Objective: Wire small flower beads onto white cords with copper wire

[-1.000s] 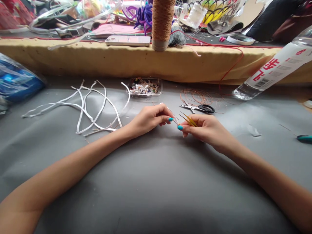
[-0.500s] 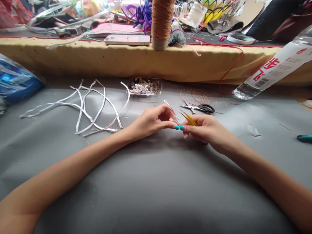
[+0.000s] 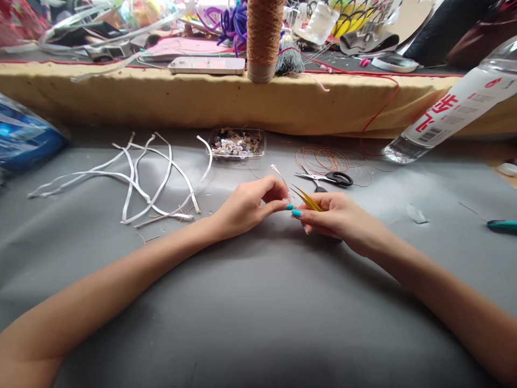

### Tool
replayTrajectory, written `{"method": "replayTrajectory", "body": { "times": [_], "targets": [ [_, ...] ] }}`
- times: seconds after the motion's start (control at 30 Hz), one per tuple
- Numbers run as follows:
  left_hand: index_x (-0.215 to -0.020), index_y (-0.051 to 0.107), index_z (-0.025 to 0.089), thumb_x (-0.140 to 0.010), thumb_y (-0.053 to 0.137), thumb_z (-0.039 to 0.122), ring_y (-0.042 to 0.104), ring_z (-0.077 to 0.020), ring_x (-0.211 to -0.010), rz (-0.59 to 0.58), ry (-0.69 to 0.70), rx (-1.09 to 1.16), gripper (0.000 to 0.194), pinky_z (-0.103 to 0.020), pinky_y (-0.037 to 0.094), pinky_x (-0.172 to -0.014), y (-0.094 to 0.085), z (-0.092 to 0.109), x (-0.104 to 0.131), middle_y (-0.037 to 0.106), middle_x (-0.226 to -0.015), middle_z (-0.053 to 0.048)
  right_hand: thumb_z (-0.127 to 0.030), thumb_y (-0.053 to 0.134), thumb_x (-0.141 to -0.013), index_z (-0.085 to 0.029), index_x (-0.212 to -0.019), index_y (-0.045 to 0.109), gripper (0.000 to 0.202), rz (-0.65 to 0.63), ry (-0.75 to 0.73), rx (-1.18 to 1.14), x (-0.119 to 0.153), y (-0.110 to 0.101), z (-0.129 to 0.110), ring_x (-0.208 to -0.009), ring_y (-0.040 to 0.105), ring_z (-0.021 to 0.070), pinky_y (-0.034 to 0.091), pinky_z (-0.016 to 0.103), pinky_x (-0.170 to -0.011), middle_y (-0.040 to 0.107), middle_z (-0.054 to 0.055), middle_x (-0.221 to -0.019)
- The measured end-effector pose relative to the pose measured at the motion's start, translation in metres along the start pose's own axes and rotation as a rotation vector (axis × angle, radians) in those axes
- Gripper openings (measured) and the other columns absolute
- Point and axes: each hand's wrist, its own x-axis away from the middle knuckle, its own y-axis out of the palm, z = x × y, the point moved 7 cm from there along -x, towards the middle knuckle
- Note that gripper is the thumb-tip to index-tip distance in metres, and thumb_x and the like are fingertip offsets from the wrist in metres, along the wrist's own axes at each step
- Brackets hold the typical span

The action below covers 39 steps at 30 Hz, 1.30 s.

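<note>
My left hand (image 3: 254, 207) pinches a thin white strip (image 3: 279, 173) whose end sticks up above the fingers. Close beside it on the right, my right hand (image 3: 333, 215) is closed around yellow tweezers (image 3: 307, 199), tips pointing up and left. Its thumb and index fingertips meet near the left fingertips; whatever small piece lies between them is too small to make out. Black-handled scissors (image 3: 339, 179) lie just beyond the right hand. Several white strips (image 3: 161, 191) are spread on the grey mat (image 3: 250, 318) at the left.
Behind the hands sits a clear tray (image 3: 238, 153) of small beads, with coiled copper wire (image 3: 323, 159) to its right. A bottle (image 3: 440, 118) leans at the right. A phone (image 3: 207, 65) and a thread spool (image 3: 264, 40) stand on the raised ledge. A teal-handled tool (image 3: 502, 226) lies far right.
The fingertips of my two hands have moved slightly apart. The whole view has shifted a little, so everything appears slightly further left.
</note>
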Motion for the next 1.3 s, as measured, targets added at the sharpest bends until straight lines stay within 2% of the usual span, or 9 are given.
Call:
{"method": "replayTrajectory", "body": {
  "times": [0.17, 0.27, 0.47, 0.67, 0.8, 1.03, 1.2, 1.3],
  "targets": [
    [-0.087, 0.058, 0.013, -0.079, 0.052, 0.021, 0.056, -0.0086, -0.068, -0.045, -0.049, 0.155, 0.012, -0.020, 0.046, -0.066, 0.001, -0.001, -0.002, 0.063, -0.081, -0.003, -0.045, 0.066, -0.064, -0.014, -0.063, 0.051, 0.034, -0.018, 0.018, -0.043, -0.002, -0.002, 0.003, -0.036, 0.023, 0.0015, 0.009, 0.020, -0.035, 0.045, -0.005, -0.047],
    [-0.091, 0.062, 0.013, -0.080, 0.050, 0.018, 0.056, -0.0085, -0.066, -0.049, -0.040, 0.152, 0.016, -0.020, 0.046, -0.065, -0.001, 0.000, -0.002, 0.064, -0.083, -0.003, -0.043, 0.066, -0.064, -0.014, -0.068, 0.053, 0.032, -0.036, 0.017, -0.076, -0.002, -0.002, 0.003, -0.036, 0.024, 0.0015, 0.009, 0.020, -0.035, 0.048, -0.004, -0.050],
    [-0.086, 0.063, 0.014, -0.079, 0.051, 0.014, 0.057, -0.0105, -0.073, 0.009, 0.037, 0.080, 0.014, -0.022, 0.046, -0.069, -0.001, 0.004, 0.000, 0.063, -0.082, -0.004, -0.044, 0.065, -0.064, -0.014, -0.066, 0.053, 0.032, -0.035, 0.026, -0.056, -0.001, 0.000, 0.003, -0.036, 0.023, 0.0016, 0.009, 0.020, -0.035, 0.045, -0.005, -0.048],
    [-0.078, 0.056, 0.014, -0.078, 0.054, 0.017, 0.057, -0.0114, -0.076, 0.020, -0.010, 0.139, 0.003, -0.024, 0.046, -0.071, 0.004, 0.001, 0.004, 0.060, -0.080, -0.002, -0.045, 0.063, -0.066, -0.015, -0.062, 0.051, 0.033, -0.027, -0.021, -0.018, 0.004, 0.008, -0.002, -0.038, 0.023, 0.0019, 0.012, 0.020, -0.037, 0.042, -0.006, -0.047],
    [-0.073, 0.052, 0.015, -0.076, 0.057, 0.018, 0.055, -0.0108, -0.074, 0.032, -0.026, 0.187, 0.007, -0.023, 0.045, -0.070, 0.006, 0.001, 0.004, 0.058, -0.077, -0.001, -0.042, 0.064, -0.065, -0.015, -0.060, 0.050, 0.032, -0.025, -0.065, -0.028, 0.006, 0.011, -0.006, -0.039, 0.024, 0.0021, 0.014, 0.020, -0.038, 0.042, -0.006, -0.049],
    [-0.088, 0.059, 0.013, -0.076, 0.058, 0.025, 0.059, -0.0140, -0.086, -0.110, -0.107, 0.384, 0.016, -0.026, 0.046, -0.079, 0.008, 0.000, -0.002, 0.064, -0.092, -0.004, -0.043, 0.065, -0.063, -0.015, -0.059, 0.049, 0.033, -0.004, -0.014, -0.023, 0.004, 0.006, -0.003, -0.037, 0.022, 0.0021, 0.011, 0.020, -0.037, 0.039, -0.006, -0.046],
    [-0.083, 0.058, 0.013, -0.076, 0.057, 0.021, 0.059, -0.0143, -0.084, -0.128, -0.105, 0.374, 0.011, -0.028, 0.046, -0.079, 0.008, 0.000, -0.001, 0.063, -0.088, -0.005, -0.041, 0.065, -0.064, -0.015, -0.060, 0.050, 0.030, -0.015, -0.025, -0.032, 0.004, 0.006, -0.002, -0.038, 0.024, 0.0024, 0.012, 0.020, -0.037, 0.041, -0.006, -0.046],
    [-0.076, 0.055, 0.013, -0.076, 0.054, 0.015, 0.057, -0.0116, -0.079, -0.104, -0.047, 0.334, 0.002, -0.025, 0.046, -0.074, 0.007, 0.001, -0.002, 0.059, -0.082, -0.003, -0.041, 0.065, -0.065, -0.015, -0.059, 0.049, 0.031, -0.019, -0.029, -0.032, 0.005, 0.008, -0.003, -0.038, 0.024, 0.0023, 0.012, 0.020, -0.037, 0.043, -0.005, -0.047]
  ]
}}
